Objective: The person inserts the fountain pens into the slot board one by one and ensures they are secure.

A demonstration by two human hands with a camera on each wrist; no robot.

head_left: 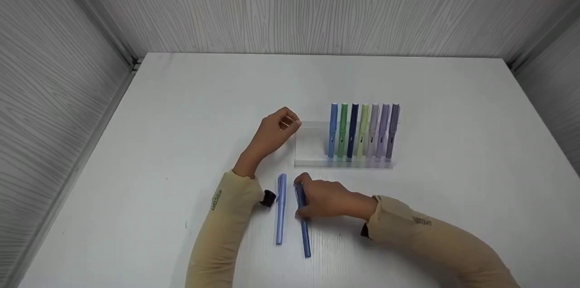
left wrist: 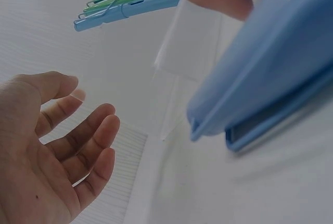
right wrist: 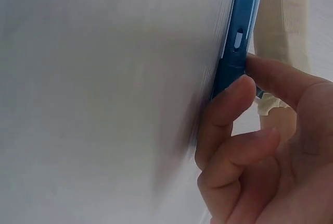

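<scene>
My left hand (head_left: 273, 132) is at the back left corner of a clear pen stand (head_left: 312, 162), thumb and index fingertip pinching its edge; the other fingers curl loosely. To the front, my right hand (head_left: 327, 198) pinches a dark blue pen (head_left: 305, 238) between thumb and fingers, low over the table. Its clip and the small window in its barrel (right wrist: 238, 39) show in the right wrist view. A light periwinkle-blue pen (head_left: 281, 211) lies left of it, between the two forearms, and looms large in the left wrist view.
Several pens stand in a row in the stand's right part: a blue pen (head_left: 333, 129), a green pen (head_left: 342, 129), a navy pen (head_left: 352, 132), then yellow-green and purple ones. A black wrist strap part (head_left: 268, 198) juts from the left sleeve. Wood-grain panels (head_left: 317, 7) enclose the white table.
</scene>
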